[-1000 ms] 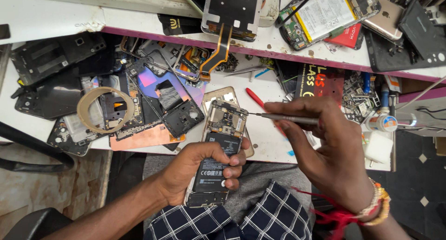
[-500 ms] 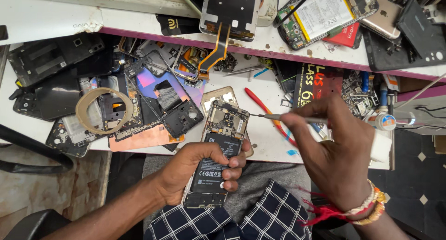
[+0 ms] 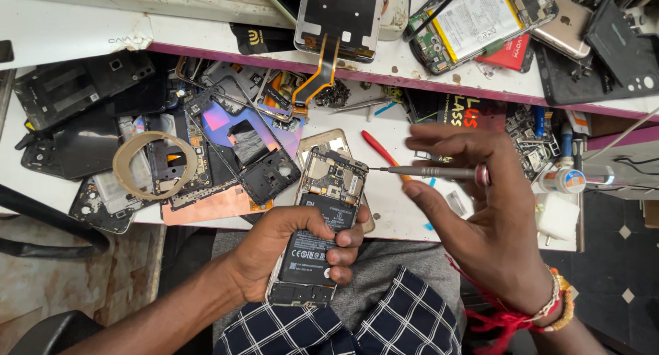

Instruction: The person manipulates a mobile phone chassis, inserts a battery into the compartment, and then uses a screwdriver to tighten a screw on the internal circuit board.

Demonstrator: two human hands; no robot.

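Phone (image 3: 317, 228), back off, is held over the lap at the bench (image 3: 405, 211) edge, clamped in the left hand (image 3: 285, 248): fingers wrapped round the battery end. Screwdriver (image 3: 429, 171) is pinched in the right hand (image 3: 480, 218), thumb and fingertips closed on the shaft; tip is at the board's right edge. For clean work, tip should be seated square in the screw head, phone kept steady, light pressure, slow turns.

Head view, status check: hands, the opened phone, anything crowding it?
Left hand grips the opened phone, back cover off. Right hand holds screwdriver, tip at the phone's upper right edge. Loose phone parts piled on bench beside it.
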